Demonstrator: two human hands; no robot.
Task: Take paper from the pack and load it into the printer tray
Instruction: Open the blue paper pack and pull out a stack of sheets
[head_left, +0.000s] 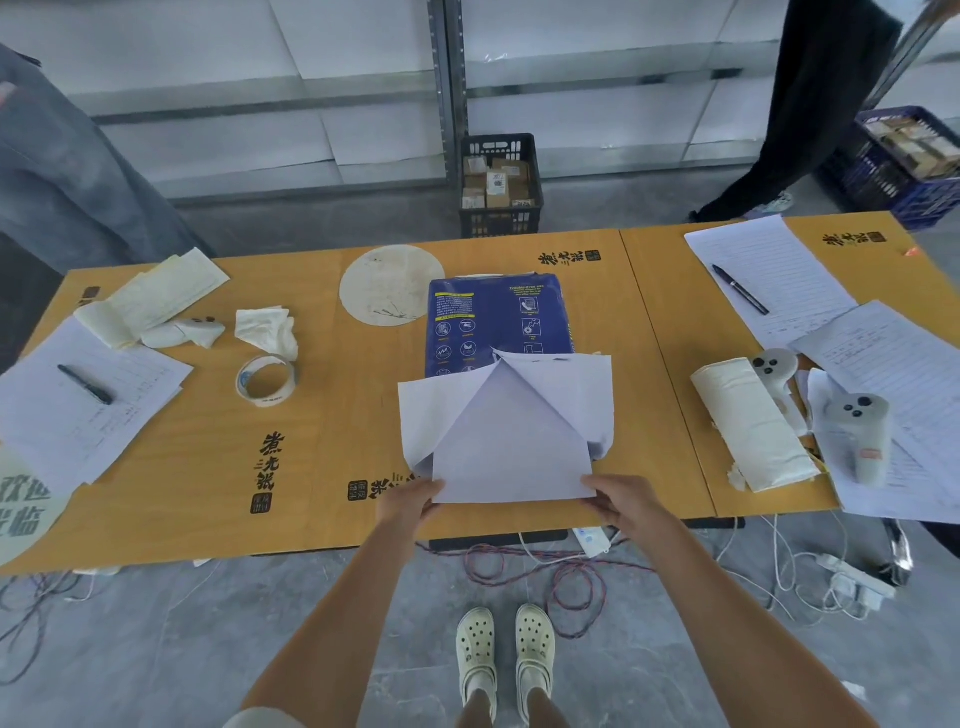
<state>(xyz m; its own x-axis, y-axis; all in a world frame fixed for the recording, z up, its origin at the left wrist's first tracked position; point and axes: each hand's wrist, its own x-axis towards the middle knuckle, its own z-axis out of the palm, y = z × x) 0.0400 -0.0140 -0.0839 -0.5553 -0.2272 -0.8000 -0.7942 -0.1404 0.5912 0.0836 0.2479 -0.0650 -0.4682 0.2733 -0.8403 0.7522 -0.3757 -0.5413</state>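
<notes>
A blue paper pack (496, 322) lies in the middle of the yellow table (311, 467), its near end torn open with white wrapper flaps (426, 410) spread to both sides. A stack of white paper (511, 452) sticks out of that open end toward me. My left hand (410, 501) grips the stack's near left corner. My right hand (615, 501) grips its near right corner. No printer or printer tray is in view.
A tape roll (266, 378), crumpled tissue and papers with a pen (85, 384) lie at the left. At the right are lined sheets, a pen (740, 289), a white roll (753, 423) and two controllers (854, 431). Cables (545, 571) run across the floor. Two people stand beyond the table.
</notes>
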